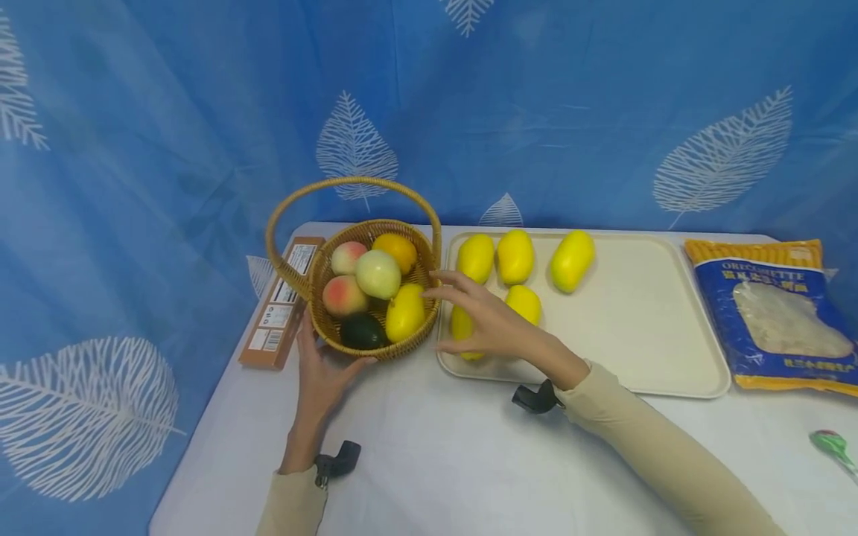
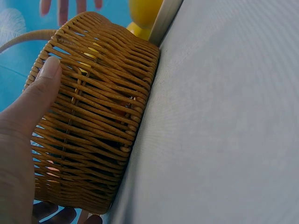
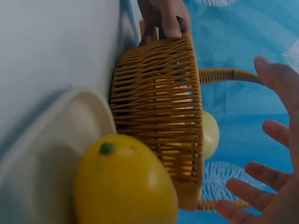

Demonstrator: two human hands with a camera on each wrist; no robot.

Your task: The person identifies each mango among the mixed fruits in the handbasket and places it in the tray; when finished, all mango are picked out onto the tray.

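Note:
A woven basket (image 1: 410,346) with a tall handle holds two peaches (image 1: 345,296), a pale green round fruit (image 1: 378,274), an orange fruit (image 1: 397,251), a yellow mango (image 1: 406,314) and a dark green avocado-like fruit (image 1: 362,332). My left hand (image 1: 320,376) grips its near left side, the thumb on the weave (image 2: 93,112) and the other fingers farther round. Over the tray's left end and by the basket's right rim, my right hand (image 1: 492,320) has its fingers spread, holding nothing. It partly hides one mango (image 1: 461,324) on the tray.
A cream tray (image 1: 637,313) bears several yellow mangoes (image 1: 572,260) at its left. Left of the basket lies a brown box (image 1: 273,327). A blue and yellow pasta bag (image 1: 777,313) lies right of the tray, a green-handled item (image 1: 831,444) nearer the front.

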